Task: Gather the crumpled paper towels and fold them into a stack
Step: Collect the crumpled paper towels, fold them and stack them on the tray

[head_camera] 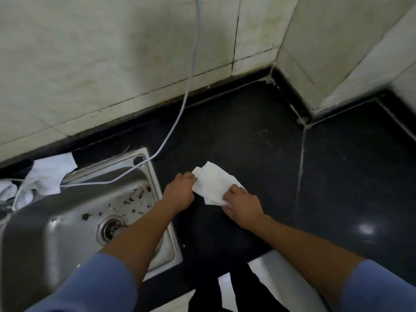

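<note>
The paper towel (213, 184) runs diagonal, far-left to near-right: L hand (180, 190) grips far end, R hand (242, 208) pinches near end.

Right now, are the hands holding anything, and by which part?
Both hold the white paper towel on the dark counter: the left hand grips its left edge, the right hand its near right corner.

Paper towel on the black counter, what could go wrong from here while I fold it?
The paper towel lies close to the sink; a slip by the left hand could drop it onto the brown debris in the basin. Both hands hold opposite edges, so the right hand pulling hard may tear it.
</note>
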### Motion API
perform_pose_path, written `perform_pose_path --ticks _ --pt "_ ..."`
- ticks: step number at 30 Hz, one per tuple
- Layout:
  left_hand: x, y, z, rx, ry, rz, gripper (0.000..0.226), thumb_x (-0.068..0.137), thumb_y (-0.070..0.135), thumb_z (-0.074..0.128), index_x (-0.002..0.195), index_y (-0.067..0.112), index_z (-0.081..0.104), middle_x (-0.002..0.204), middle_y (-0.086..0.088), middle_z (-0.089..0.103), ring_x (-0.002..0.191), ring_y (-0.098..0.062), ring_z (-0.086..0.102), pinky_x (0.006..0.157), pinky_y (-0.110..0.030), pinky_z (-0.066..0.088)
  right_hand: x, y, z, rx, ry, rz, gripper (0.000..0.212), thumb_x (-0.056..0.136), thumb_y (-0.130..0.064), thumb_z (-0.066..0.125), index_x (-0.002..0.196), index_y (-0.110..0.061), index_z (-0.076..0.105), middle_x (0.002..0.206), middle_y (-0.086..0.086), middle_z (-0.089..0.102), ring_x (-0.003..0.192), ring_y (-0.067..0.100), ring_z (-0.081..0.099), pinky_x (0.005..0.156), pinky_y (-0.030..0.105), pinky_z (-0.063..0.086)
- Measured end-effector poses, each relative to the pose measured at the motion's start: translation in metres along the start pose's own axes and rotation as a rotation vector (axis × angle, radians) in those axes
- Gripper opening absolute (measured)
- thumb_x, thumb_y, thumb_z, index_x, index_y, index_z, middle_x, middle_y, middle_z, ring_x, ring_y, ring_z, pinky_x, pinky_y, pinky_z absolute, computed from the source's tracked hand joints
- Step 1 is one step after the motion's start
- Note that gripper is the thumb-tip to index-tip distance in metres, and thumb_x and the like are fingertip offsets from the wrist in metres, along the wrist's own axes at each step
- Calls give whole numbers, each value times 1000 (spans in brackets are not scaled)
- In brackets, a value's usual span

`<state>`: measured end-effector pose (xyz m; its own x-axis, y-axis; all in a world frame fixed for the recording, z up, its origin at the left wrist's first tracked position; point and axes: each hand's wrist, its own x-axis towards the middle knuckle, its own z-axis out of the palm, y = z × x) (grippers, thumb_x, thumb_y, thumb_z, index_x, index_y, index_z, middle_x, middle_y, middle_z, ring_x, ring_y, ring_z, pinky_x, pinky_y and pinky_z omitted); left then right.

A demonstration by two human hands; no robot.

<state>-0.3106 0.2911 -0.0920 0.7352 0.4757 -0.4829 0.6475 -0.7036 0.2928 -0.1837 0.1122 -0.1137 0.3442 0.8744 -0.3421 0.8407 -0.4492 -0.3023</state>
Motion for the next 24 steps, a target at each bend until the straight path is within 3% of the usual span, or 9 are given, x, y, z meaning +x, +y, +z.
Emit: perform_pose_path --ticks 3,6,9,11,14,17,20,22,24 --pt "5 3 -2 151 -73 5 53 82 8 47 134 16 46 141 -2 37 118 -27 39 92 -42 44 7 14 -3 299 46 130 25 92 -40 55 97 -20 69 96 -3 63 84 16 60 70 30 46" --pt "0 10 -1 269 -101 -3 56 84 13 47 139 16 40 151 -2 27 124 -29 38 99 -43 39 9 39 -20 726 128 304 20 88 -32 66 74 -17 69 66 -3 62 64 10 56 62 27 41" --pt "-7 16 3 288 -114 -32 58 85 16 47 142 17 35 158 0 14 130 -29 33 104 -45 35 9 71 -39 761 220 460 25 89 -25 64 67 -14 66 61 0 59 64 15 56 57 29 39" --pt "-9 17 7 281 -125 -51 60 85 15 47 143 18 32 160 1 9 133 -28 31 105 -44 34 8 91 -43 671 179 567 34 87 -23 61 58 -6 59 57 5 55 61 20 55 54 31 40" --pt "-11 17 8 276 -140 -74 60 86 15 47 144 18 32 160 1 9 134 -27 30 105 -43 33 6 105 -49 461 23 578 27 84 -31 59 68 -12 69 67 4 65 67 21 62 60 31 49" --pt "-9 25 5 162 -48 -119 54 86 13 47 139 16 37 150 -5 34 125 -27 39 100 -40 36 7 100 -62 230 -37 477 22 84 -41 57 90 -22 66 88 -1 67 84 21 64 66 29 48" --pt "5 31 5 30 123 -141 53 85 14 51 136 18 39 130 -6 53 114 -27 47 92 -37 39 23 90 -69 196 -4 363 50 85 -48 59 129 -25 49 115 -3 62 104 19 61 80 33 47" --pt "17 32 8 20 157 -159 49 84 17 54 133 18 44 124 -7 53 111 -27 48 89 -37 41 38 81 -68 289 -23 381 51 85 -46 63 130 -24 49 115 -2 63 103 19 61 79 32 47" --pt "26 31 9 91 135 -178 33 84 19 54 116 16 56 115 -9 54 107 -28 48 85 -37 41 49 75 -66 316 -77 413 34 86 -37 64 116 -23 60 107 -2 65 97 19 63 74 30 47"
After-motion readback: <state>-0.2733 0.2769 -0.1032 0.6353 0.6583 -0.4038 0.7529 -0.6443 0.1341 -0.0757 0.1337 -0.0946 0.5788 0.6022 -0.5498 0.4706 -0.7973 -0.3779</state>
